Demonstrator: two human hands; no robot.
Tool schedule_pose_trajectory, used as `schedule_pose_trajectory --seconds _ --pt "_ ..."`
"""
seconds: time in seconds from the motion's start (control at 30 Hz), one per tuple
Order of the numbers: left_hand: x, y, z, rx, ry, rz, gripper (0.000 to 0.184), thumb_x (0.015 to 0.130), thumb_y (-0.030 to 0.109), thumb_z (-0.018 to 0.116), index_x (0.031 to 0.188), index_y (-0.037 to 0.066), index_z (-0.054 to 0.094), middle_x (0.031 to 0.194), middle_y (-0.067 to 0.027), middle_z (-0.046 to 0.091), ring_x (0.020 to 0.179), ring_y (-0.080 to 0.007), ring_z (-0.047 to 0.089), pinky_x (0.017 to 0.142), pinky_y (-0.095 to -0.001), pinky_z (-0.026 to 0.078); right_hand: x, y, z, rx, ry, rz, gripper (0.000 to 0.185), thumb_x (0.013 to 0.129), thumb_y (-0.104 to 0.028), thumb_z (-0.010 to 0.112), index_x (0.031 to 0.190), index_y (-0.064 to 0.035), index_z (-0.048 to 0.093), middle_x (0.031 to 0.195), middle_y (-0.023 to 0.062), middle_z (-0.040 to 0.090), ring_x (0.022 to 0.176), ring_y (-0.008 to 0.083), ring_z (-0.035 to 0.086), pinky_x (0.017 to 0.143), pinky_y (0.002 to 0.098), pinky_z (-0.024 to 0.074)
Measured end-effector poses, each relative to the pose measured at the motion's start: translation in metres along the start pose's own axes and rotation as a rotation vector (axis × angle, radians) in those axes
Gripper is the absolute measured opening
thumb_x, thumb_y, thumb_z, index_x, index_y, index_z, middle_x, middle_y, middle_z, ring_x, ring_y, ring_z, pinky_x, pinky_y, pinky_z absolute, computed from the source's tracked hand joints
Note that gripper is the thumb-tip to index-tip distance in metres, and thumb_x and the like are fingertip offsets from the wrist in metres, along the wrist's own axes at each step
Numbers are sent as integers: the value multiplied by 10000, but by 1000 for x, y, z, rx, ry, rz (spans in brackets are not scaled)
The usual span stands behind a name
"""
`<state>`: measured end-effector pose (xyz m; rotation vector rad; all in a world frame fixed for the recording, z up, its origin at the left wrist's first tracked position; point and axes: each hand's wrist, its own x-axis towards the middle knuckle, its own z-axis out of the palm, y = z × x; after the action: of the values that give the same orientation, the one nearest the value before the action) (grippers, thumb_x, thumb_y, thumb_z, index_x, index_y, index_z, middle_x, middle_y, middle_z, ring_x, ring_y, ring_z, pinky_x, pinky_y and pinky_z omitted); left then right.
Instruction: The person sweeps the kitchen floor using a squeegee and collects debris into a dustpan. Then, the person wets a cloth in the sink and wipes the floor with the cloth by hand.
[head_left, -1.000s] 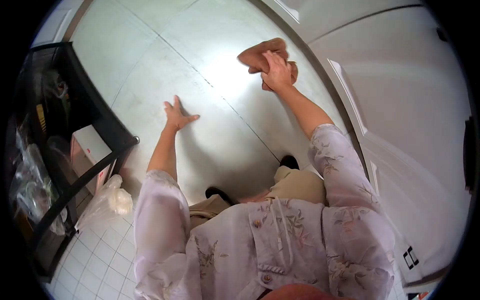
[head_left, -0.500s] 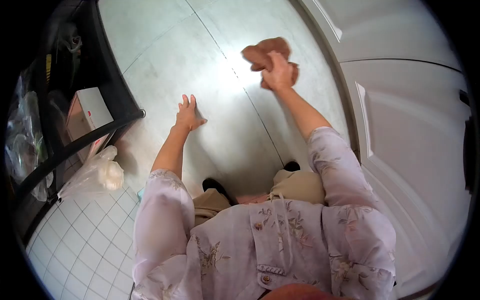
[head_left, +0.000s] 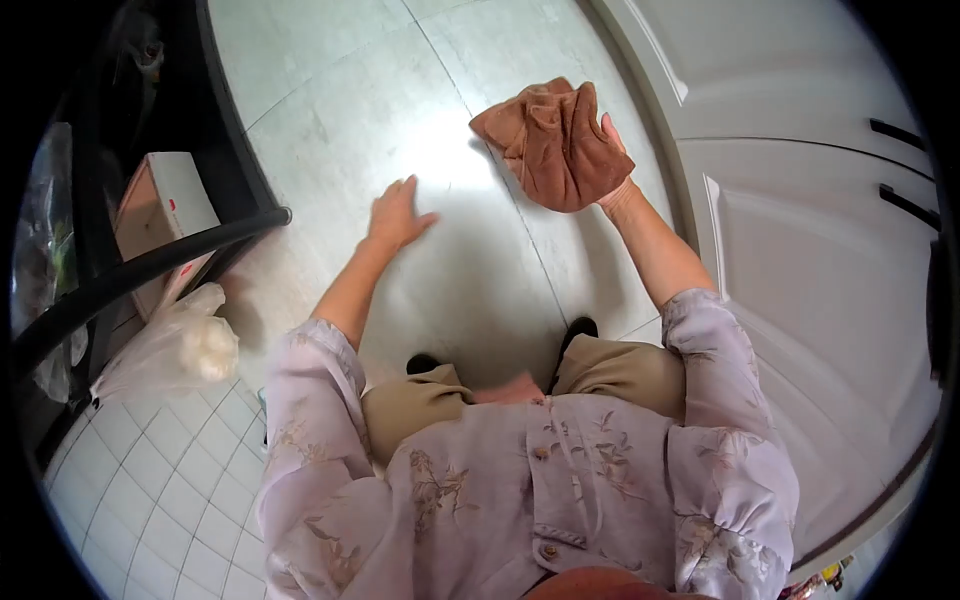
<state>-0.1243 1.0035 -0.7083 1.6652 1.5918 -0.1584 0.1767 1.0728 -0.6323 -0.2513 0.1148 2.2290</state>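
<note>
A brown cloth [head_left: 555,145] hangs loosely over my right hand [head_left: 619,192], which holds it above the pale floor tiles [head_left: 470,270]. The fabric is spread in soft folds and hides most of the palm; a few fingertips show past its right edge. To the left, my left hand [head_left: 398,214] is empty and open, thumb apart from the fingers, over the same floor. Whether it touches the tiles I cannot tell.
White panelled cabinet doors [head_left: 800,260] with black handles [head_left: 908,205] run along the right. A black rack [head_left: 150,255] stands at the left, with a white box [head_left: 185,190] and a clear plastic bag [head_left: 165,345]. Small wall-style tiles [head_left: 170,490] lie at lower left.
The cloth went from bunched in my right fist to spread over the turned-up hand, which moved slightly right. My left hand shifted a little to the right.
</note>
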Motion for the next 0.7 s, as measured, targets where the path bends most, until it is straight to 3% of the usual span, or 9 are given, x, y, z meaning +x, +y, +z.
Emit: schedule_pose_trajectory --seconds 0.03,0.13,0.17,0.23,0.3,0.4,0.47,0.57,0.7 --pt "5 4 13 -200 130 132 880 678 385 699 1342 23 250 1368 -230 256 1253 -357 290 1006 -449 278 0 1 -1 -6 15 -1 419 871 -326 422 1184 -53 467 1192 118 495 1080 243 480 976 362 358" --pt "-13 75 2 -1019 -34 136 873 692 347 701 1335 -2 225 1335 -198 327 1210 -339 348 977 -432 307 2 9 -1 -122 57 37 448 917 -342 336 1267 -69 399 1282 86 426 1183 200 400 1037 325 272" --pt "-10 86 5 -1305 -72 142 854 693 327 707 1326 3 236 1313 -177 364 1188 -319 377 950 -412 345 3 13 6 493 112 243 481 899 -384 375 1259 -65 405 1281 101 419 1174 216 403 1023 341 293" --pt "-11 104 -9 -1453 -61 93 824 693 296 710 1312 8 249 1298 -160 377 1158 -296 405 912 -386 377 2 22 8 1118 169 418 519 881 -425 415 1250 -61 411 1280 115 411 1166 232 405 1008 356 314" --pt "5 103 1 -1684 31 80 618 729 182 678 1229 23 351 1225 -114 443 1070 -208 477 818 -314 438 2 34 6 -450 464 65 638 847 -499 444 1285 -44 353 1322 127 360 1215 245 355 1023 384 289" --pt "20 86 19 -1909 68 93 471 765 98 622 1179 22 411 1185 -112 482 1050 -195 496 830 -306 434 -11 30 -13 -245 158 200 764 793 -581 472 1294 -26 319 1328 146 353 1230 274 339 1024 423 281" --pt "19 85 24 -1927 84 80 369 780 48 585 1127 26 458 1150 -102 510 1061 -180 487 861 -302 415 -24 36 -32 -271 257 108 827 748 -589 536 1294 -14 302 1327 161 354 1234 296 336 1017 452 285" --pt "14 83 29 -1944 103 130 357 796 76 580 1128 27 459 1158 -97 505 1060 -185 481 897 -309 387 -44 56 -40 -425 588 -33 720 747 -340 658 1277 5 316 1298 156 386 1202 271 377 1012 426 301" --pt "12 84 29 -2046 -6 18 366 816 144 583 1140 29 457 1126 -83 515 1019 -176 488 898 -305 379 -48 71 -14 -577 687 95 541 744 -109 572 1227 27 371 1200 146 470 1100 258 467 962 410 370"
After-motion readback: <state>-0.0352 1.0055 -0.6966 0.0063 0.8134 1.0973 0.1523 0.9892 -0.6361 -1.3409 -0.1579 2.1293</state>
